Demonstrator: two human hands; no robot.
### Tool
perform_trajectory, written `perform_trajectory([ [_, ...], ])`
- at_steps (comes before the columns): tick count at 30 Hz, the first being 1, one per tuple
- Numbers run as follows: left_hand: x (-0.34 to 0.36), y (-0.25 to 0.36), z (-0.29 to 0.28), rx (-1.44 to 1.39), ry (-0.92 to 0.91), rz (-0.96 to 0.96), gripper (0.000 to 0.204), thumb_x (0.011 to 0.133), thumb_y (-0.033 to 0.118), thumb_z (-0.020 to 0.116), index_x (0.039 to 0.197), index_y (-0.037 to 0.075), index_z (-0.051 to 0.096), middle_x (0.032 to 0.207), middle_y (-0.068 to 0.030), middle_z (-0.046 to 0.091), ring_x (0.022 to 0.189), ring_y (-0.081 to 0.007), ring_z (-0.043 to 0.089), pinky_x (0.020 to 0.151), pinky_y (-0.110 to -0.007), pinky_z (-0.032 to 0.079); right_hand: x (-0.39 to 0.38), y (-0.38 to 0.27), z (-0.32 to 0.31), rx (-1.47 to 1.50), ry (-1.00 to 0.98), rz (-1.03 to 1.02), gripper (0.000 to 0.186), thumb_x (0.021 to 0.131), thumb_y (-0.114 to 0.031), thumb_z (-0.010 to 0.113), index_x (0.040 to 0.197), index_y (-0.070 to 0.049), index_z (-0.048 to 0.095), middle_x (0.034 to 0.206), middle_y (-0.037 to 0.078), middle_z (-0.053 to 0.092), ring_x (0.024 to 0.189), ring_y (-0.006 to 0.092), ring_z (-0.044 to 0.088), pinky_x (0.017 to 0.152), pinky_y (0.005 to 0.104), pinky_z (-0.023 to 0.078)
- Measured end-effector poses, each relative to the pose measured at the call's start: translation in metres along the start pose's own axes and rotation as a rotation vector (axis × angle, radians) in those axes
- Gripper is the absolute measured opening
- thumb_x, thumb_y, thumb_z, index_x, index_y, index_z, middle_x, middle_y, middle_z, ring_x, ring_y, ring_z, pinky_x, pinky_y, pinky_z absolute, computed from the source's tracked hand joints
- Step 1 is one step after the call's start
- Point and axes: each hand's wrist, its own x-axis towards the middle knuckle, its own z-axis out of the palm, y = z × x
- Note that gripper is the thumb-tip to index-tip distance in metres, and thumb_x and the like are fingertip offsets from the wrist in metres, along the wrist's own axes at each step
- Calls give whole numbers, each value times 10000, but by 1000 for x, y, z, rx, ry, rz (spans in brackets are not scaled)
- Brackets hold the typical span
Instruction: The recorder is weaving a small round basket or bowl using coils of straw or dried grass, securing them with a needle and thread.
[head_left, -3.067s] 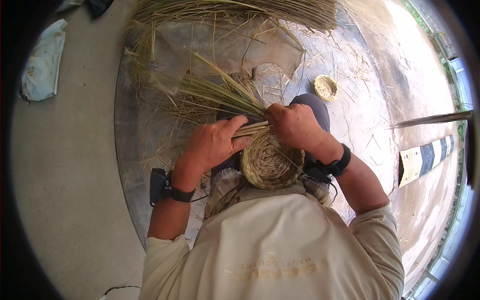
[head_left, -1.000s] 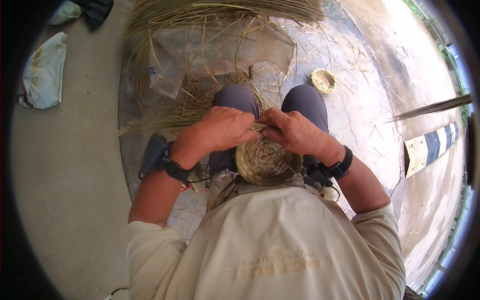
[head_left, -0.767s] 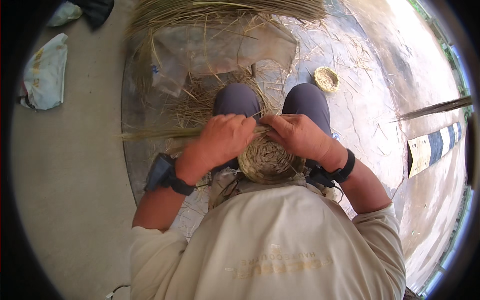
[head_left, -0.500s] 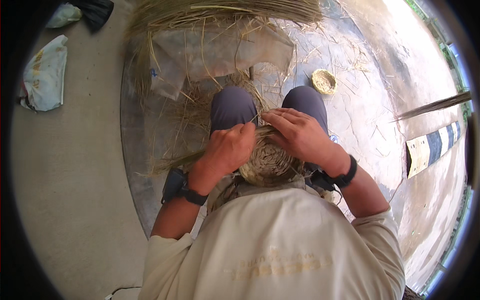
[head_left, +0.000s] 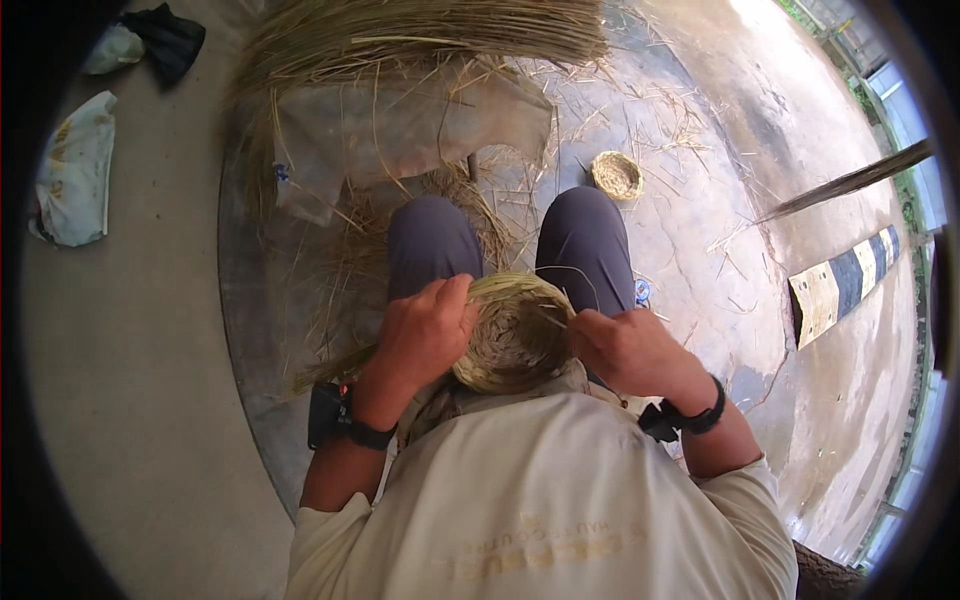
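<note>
While both knees frame it — woven basket (head_left: 512, 335) pinched at opposite rims, left hand (head_left: 425, 335), right hand (head_left: 625, 350), fingers clamped.

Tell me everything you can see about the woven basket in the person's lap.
The woven basket is a small round bowl of coiled, pale yellow-green straw, its spiral centre facing up toward the camera. It looks unfinished: a loose bundle of grass trails off its left side. It rests in the lap, just behind the knees. The left hand grips its left rim, fingers curled over the edge; the right hand pinches the right rim, where a thin strand arcs up.
</note>
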Motion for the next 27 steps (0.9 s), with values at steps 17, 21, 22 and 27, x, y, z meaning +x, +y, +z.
perform_trajectory([
  [17, -2, 12, -17, -88, -129, -180, 562, 930, 120, 689, 1466, 32, 546, 1056, -223, 735, 904, -434, 722, 749, -506, 598, 43, 61, 12, 642, 62, 97, 190, 1063, -184, 632, 1124, -12, 686, 762, 16, 579, 672, 116, 575, 616, 310, 473],
  [21, -3, 3, -15, -108, -173, -100, 482, 952, 134, 674, 1419, 63, 580, 1089, -211, 728, 908, -436, 716, 752, -515, 591, 34, 41, -14, 1411, -50, 389, 171, 1075, -150, 613, 1124, -13, 702, 622, -89, 427, 516, 8, 383, 451, 213, 261],
  [22, 0, 4, -16, -129, -177, -90, 464, 956, 136, 670, 1408, 72, 588, 1096, -207, 727, 910, -436, 715, 755, -517, 590, 40, 32, -21, 1568, -20, 381, 161, 1070, -134, 613, 1131, -9, 696, 633, -90, 426, 516, 6, 367, 448, 210, 243],
  [27, 5, 1, -11, -124, -221, -57, 412, 976, 194, 663, 1368, 79, 607, 1055, -194, 736, 871, -433, 719, 730, -525, 592, 102, 4, -13, 1255, 66, -101, 181, 1014, -96, 644, 1173, -13, 672, 696, -17, 566, 528, 94, 514, 479, 286, 392],
])
